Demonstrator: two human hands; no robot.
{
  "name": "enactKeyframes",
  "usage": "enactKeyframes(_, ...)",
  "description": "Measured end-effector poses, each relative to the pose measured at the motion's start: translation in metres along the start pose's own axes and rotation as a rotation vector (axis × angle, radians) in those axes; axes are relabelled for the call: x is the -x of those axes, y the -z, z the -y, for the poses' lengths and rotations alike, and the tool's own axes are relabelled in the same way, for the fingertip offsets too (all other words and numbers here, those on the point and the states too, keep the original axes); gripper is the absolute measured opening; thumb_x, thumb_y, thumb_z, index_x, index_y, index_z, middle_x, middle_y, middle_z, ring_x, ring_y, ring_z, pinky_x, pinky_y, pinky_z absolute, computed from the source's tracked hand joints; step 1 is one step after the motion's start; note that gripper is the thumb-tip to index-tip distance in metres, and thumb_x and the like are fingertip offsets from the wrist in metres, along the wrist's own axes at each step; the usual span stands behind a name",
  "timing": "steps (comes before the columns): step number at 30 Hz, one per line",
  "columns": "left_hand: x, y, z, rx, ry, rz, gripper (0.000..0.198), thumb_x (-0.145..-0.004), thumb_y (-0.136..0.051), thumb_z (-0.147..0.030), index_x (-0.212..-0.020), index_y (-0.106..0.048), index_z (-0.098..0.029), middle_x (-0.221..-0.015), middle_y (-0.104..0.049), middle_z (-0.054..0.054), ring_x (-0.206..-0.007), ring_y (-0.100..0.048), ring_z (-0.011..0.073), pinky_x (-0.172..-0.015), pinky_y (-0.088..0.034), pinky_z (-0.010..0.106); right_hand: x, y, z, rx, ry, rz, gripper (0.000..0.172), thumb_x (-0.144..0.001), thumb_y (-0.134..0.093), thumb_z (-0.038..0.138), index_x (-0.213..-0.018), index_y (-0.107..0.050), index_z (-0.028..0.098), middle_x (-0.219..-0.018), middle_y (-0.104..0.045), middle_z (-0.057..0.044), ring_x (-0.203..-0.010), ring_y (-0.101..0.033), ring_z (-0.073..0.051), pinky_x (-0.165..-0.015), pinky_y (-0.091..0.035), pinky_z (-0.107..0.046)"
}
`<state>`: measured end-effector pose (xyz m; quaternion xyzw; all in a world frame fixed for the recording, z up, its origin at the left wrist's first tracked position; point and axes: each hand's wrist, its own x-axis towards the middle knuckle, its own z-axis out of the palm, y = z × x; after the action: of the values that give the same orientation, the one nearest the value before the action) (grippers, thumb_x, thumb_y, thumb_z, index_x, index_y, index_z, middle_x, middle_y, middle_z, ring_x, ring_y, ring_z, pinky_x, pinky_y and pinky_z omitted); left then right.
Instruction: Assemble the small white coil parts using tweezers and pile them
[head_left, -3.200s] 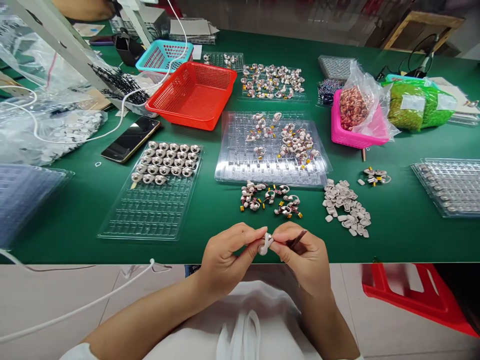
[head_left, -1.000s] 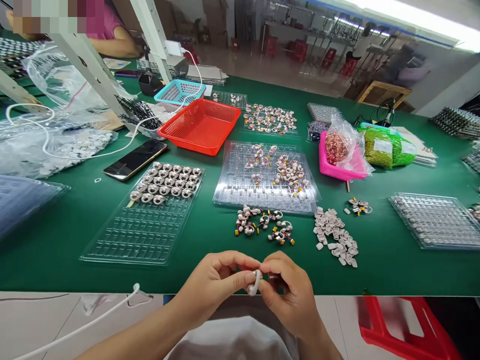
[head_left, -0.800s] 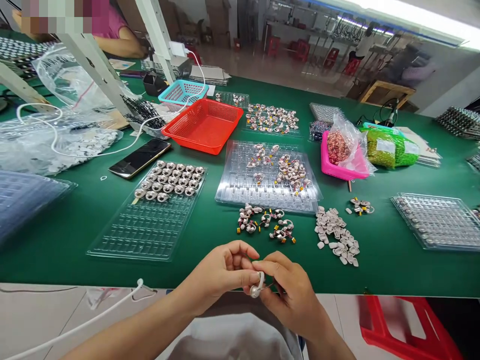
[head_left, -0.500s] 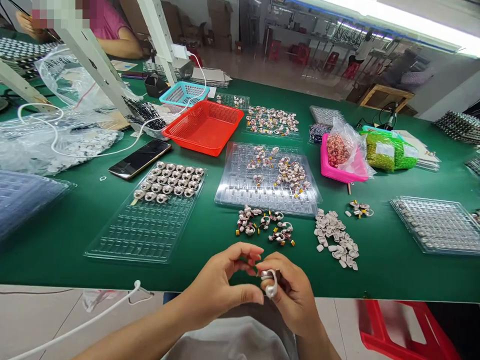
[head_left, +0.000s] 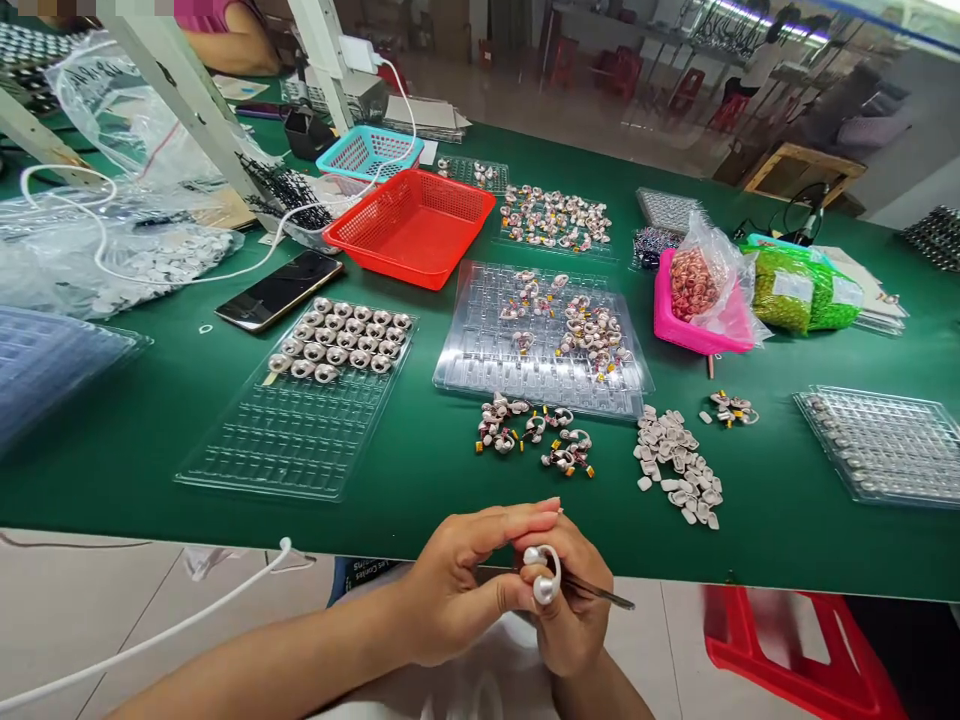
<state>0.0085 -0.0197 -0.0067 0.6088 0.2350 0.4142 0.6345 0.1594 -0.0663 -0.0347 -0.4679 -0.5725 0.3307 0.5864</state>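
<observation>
A white C-shaped clip-on earbud (head_left: 555,577) with two rounded, shiny ends is held between my hands just off the table's front edge. My left hand (head_left: 469,580) has its thumb against the earbud, and its fingers reach over onto my right hand. My right hand (head_left: 577,590) is closed around the earbud from the right. Thin metal tweezers (head_left: 611,596) stick out of the right grip, pointing right; their other end is hidden. Beyond the hands lie loose earbud parts with yellow tabs (head_left: 570,453) and a pile of small pale covers (head_left: 679,465).
A clear tray (head_left: 262,435) at left carries rows of earbuds. Stacked trays (head_left: 472,370) with loose parts stand mid-table. Around them are a phone (head_left: 281,290), a red basket (head_left: 409,235), a pink basket (head_left: 701,335) and a right-hand tray (head_left: 892,450). A red stool (head_left: 802,650) stands below.
My left hand has closed in on the earbud, its thumb now touching it and its fingers over my right hand. The tweezers now show at the right. The view has shifted slightly.
</observation>
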Motion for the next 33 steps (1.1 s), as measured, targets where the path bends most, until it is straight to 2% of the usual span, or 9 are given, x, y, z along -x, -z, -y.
enactKeyframes(3,0.001,0.002,-0.001,0.063,0.094,-0.016,0.045,-0.087,-0.075,-0.018,-0.130,-0.069,-0.032,-0.138,-0.068,0.008,-0.129,-0.062,0.0298,-0.111,-0.047,0.042,0.000,-0.005,0.000,0.020,0.021,-0.020,0.025,-0.096,-0.056,0.045,-0.095,-0.071,0.025,-0.076,-0.066,-0.004,-0.069,-0.064,-0.021,-0.065,-0.052,-0.034)
enactKeyframes(8,0.001,0.009,-0.001,0.108,0.156,-0.015,0.044,-0.088,-0.075,-0.021,-0.130,-0.069,-0.031,-0.141,-0.065,0.009,-0.133,-0.058,0.0299,-0.112,-0.047,0.043,-0.008,-0.008,0.002,-0.023,-0.010,0.004,0.021,-0.096,-0.058,0.040,-0.095,-0.071,0.024,-0.078,-0.067,-0.003,-0.071,-0.064,-0.020,-0.067,-0.052,-0.032)
enactKeyframes(12,-0.003,0.015,-0.011,-0.110,0.194,0.047,0.047,-0.090,-0.071,-0.021,-0.136,-0.063,-0.027,-0.144,-0.062,0.011,-0.132,-0.060,0.0279,-0.112,-0.046,0.040,-0.021,0.003,0.008,0.050,0.015,0.134,0.018,-0.097,-0.055,0.031,-0.090,-0.069,0.022,-0.078,-0.067,-0.003,-0.071,-0.063,-0.018,-0.064,-0.050,-0.030)
enactKeyframes(15,-0.007,0.016,-0.019,-0.331,0.111,0.032,0.053,-0.084,-0.078,-0.023,-0.135,-0.063,-0.023,-0.141,-0.063,0.015,-0.131,-0.058,0.0299,-0.112,-0.044,0.042,-0.028,0.013,0.010,0.181,0.006,0.185,0.013,-0.095,-0.056,0.019,-0.096,-0.069,0.022,-0.078,-0.067,-0.002,-0.069,-0.063,-0.016,-0.061,-0.050,-0.026)
enactKeyframes(18,-0.010,0.015,-0.021,-0.481,0.002,-0.033,0.034,-0.082,-0.079,-0.023,-0.115,-0.073,-0.019,-0.117,-0.072,0.016,-0.112,-0.064,0.0279,-0.099,-0.051,0.038,-0.030,0.017,0.009,0.274,0.032,0.209,0.020,-0.093,-0.056,0.014,-0.107,-0.068,0.023,-0.081,-0.069,-0.002,-0.070,-0.065,-0.015,-0.062,-0.054,-0.025)
enactKeyframes(21,-0.012,0.013,-0.021,-0.507,-0.009,-0.098,0.013,-0.087,-0.071,-0.018,-0.099,-0.076,-0.019,-0.090,-0.072,0.011,-0.088,-0.065,0.0224,-0.081,-0.053,0.033,-0.028,0.017,0.005,0.368,0.097,0.203,0.027,-0.092,-0.058,0.015,-0.117,-0.066,0.021,-0.086,-0.071,-0.005,-0.074,-0.068,-0.017,-0.062,-0.057,-0.027)
enactKeyframes(25,-0.014,0.011,-0.022,-0.358,0.199,-0.189,0.008,-0.089,-0.068,-0.021,-0.093,-0.075,-0.019,-0.086,-0.073,0.008,-0.082,-0.066,0.0208,-0.077,-0.052,0.031,-0.026,0.016,0.003,0.497,0.213,0.117,0.037,-0.091,-0.056,0.010,-0.125,-0.064,0.021,-0.095,-0.074,-0.009,-0.079,-0.072,-0.018,-0.061,-0.059,-0.028)
enactKeyframes(28,-0.016,0.012,-0.019,-0.070,0.433,-0.240,0.011,-0.086,-0.072,-0.028,-0.088,-0.072,-0.017,-0.084,-0.072,0.005,-0.078,-0.066,0.0186,-0.074,-0.052,0.029,-0.025,0.014,0.004,0.547,0.299,0.065,0.044,-0.090,-0.059,0.008,-0.132,-0.060,0.022,-0.098,-0.075,-0.010,-0.081,-0.073,-0.019,-0.063,-0.060,-0.028)
enactKeyframes(33,-0.021,0.016,-0.011,0.488,0.689,-0.166,0.029,-0.077,-0.082,-0.035,-0.078,-0.062,-0.015,-0.069,-0.067,0.001,-0.061,-0.060,0.0126,-0.061,-0.051,0.026,-0.025,0.013,0.005,0.501,0.310,0.068,0.045,-0.092,-0.061,0.012,-0.135,-0.059,0.023,-0.097,-0.074,-0.009,-0.082,-0.073,-0.020,-0.064,-0.061,-0.029)
